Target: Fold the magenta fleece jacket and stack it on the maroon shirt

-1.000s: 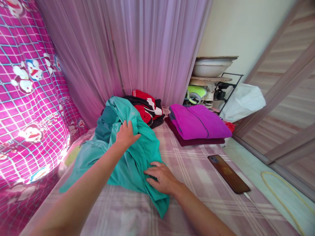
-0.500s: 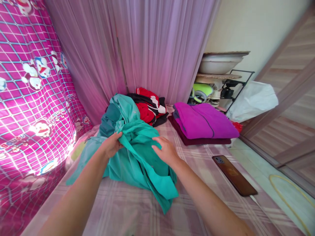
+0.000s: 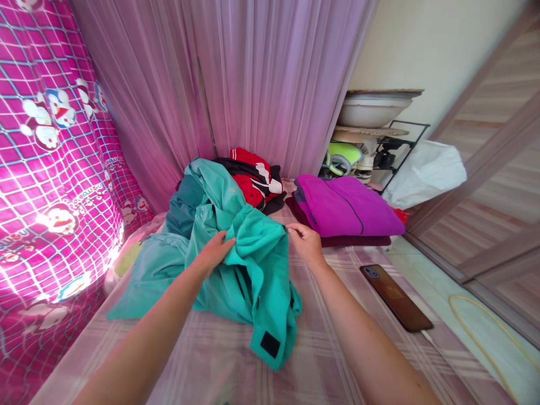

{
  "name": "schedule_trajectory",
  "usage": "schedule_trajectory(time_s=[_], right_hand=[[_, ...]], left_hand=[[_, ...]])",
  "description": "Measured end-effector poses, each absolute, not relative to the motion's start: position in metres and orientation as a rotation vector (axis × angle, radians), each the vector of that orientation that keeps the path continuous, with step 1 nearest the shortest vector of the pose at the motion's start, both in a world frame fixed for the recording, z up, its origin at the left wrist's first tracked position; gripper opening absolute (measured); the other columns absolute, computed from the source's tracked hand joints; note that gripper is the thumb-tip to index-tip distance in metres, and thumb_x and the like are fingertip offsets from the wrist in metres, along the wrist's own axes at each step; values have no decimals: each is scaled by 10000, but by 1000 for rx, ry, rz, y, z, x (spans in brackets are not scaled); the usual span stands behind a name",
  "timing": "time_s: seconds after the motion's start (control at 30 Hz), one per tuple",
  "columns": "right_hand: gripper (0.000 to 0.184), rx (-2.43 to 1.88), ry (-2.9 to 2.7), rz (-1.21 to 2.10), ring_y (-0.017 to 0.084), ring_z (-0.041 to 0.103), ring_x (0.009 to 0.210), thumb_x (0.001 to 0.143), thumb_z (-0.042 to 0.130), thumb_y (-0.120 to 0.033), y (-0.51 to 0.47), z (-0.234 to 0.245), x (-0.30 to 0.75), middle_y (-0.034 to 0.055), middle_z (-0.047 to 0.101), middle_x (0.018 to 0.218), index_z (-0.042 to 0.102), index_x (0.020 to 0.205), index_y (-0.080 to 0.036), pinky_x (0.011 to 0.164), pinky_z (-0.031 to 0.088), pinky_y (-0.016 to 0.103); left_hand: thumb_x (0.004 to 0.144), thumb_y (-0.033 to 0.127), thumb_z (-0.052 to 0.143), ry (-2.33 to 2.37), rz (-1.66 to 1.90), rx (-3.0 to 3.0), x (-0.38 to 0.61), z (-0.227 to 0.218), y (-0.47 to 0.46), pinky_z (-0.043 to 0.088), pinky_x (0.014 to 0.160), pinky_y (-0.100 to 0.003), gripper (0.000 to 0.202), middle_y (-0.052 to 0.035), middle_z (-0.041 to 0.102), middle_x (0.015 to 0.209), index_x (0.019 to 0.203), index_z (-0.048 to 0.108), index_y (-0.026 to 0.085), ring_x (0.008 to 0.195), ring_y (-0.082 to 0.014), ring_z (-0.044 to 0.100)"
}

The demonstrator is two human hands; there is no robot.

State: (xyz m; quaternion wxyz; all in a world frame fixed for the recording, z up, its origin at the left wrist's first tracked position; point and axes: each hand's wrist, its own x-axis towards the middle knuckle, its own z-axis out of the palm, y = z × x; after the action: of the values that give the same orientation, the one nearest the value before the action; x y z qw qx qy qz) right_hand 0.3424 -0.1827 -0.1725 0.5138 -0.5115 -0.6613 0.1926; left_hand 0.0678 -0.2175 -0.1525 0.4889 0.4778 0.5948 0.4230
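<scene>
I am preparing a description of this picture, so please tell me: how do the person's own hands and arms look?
The left hand and right hand are both ungloved. Both forearms are bare, with no sleeve, watch or bracelet in view. Whether rings are worn, I cannot tell.

Garment (image 3: 270,259) on bed (image 3: 211,360); clothes heap (image 3: 250,191) behind it; stack (image 3: 346,205) right, phone (image 3: 396,298) before stack; curtain (image 3: 261,73) behind heap.

Plaid sheet (image 3: 219,371) carries a rumpled teal garment (image 3: 228,298), red-and-black garment (image 3: 257,180) behind, folded maroon cloth (image 3: 358,241) and phone (image 3: 396,298) to the right.
</scene>
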Motion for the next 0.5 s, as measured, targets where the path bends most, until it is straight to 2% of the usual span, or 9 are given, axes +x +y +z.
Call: schedule_trajectory(time_s=[0.07,0.13,0.17,0.23,0.3,0.37,0.43,0.5], right_hand=[[287,-1307,-1521,485,235,688,883,838,519,-417,-189,-186,353,65,759,935,718,909,-223,859,519,377],[375,-1300,-1503,512,240,682,957,848,522,-466,-194,-193,356,91,744,1048,689,1057,-205,886,512,387],[436,-1282,-1521,522,243,668,1024,841,545,-481,-196,-194,355,105,720,1141,657,1155,-199,910,502,388],[525,-1271,-1613,550,246,641,1105,811,609,-459,-196,-193,349,113,673,1257,602,1269,-203,933,490,381],[407,-1338,-1743,586,239,669,1015,803,622,-383,-195,-191,344,87,719,1155,667,1172,-217,880,497,360],[224,-1411,-1869,620,216,683,847,826,576,-312,-197,-192,343,51,756,942,726,967,-226,776,492,325],[188,-1463,-1966,580,202,663,764,834,542,-269,-204,-196,348,33,746,841,725,854,-232,705,457,300],[187,-1525,-2008,488,196,647,756,836,532,-255,-214,-204,357,32,740,838,717,842,-234,675,423,284]], left_hand=[[726,472,761,1490,905,1225,79,-158,-222,477,491,-229,717,-56,722,946,1341,515,197,716,-183,664],[717,507,764,1540,854,1232,85,-159,-223,520,564,-252,874,-101,696,1130,1456,394,222,839,-213,686],[715,528,759,1576,856,1247,86,-159,-222,543,628,-277,901,-122,671,1206,1472,376,226,917,-236,688],[703,545,758,1661,871,1345,85,-158,-217,552,800,-345,868,-141,640,1284,1440,436,219,1083,-291,653],[676,497,781,1735,857,1501,82,-156,-211,494,963,-411,759,-134,656,1270,1340,556,208,1190,-332,599],[658,432,785,1729,828,1611,78,-154,-206,434,1045,-442,633,-116,677,1246,1233,640,209,1215,-341,582],[672,430,751,1628,845,1595,73,-155,-205,449,1030,-435,585,-105,695,1216,1203,657,202,1170,-322,611],[698,497,703,1506,932,1487,69,-157,-209,506,943,-418,659,-96,720,1147,1273,613,187,1084,-295,652]])
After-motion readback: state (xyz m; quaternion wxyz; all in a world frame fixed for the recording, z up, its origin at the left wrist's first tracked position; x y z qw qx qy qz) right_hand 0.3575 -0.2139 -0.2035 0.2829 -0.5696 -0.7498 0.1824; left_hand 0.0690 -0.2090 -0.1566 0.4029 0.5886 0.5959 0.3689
